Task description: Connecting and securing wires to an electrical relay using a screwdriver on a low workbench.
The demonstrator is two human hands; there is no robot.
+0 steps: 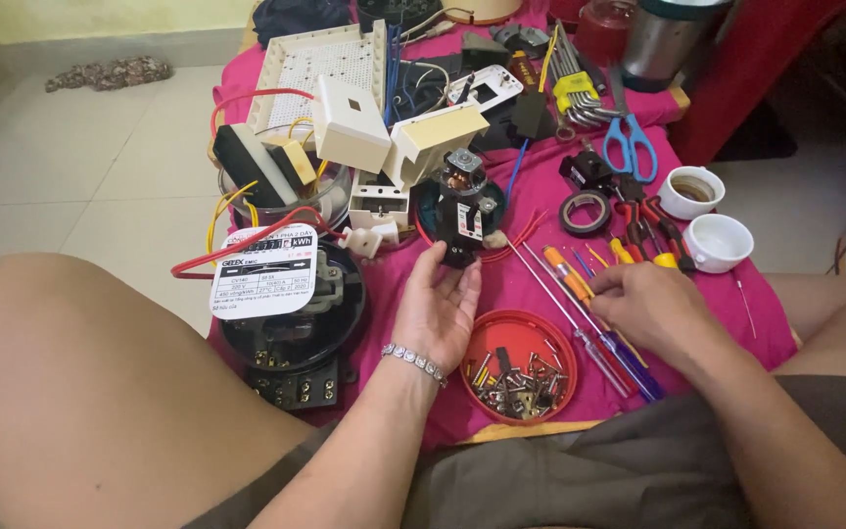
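Soft even daylight, my view sharp mid-frame; faint shadows, slight glare on far-left floor tiles; wide-angle stretch at edges.

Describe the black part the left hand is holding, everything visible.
The black part is a small blocky unit, apparently plastic, standing upright on the pink cloth. Copper-coloured windings and metal show at its top, and a white label sits on its front. The left hand cups its base from below, fingertips touching it.
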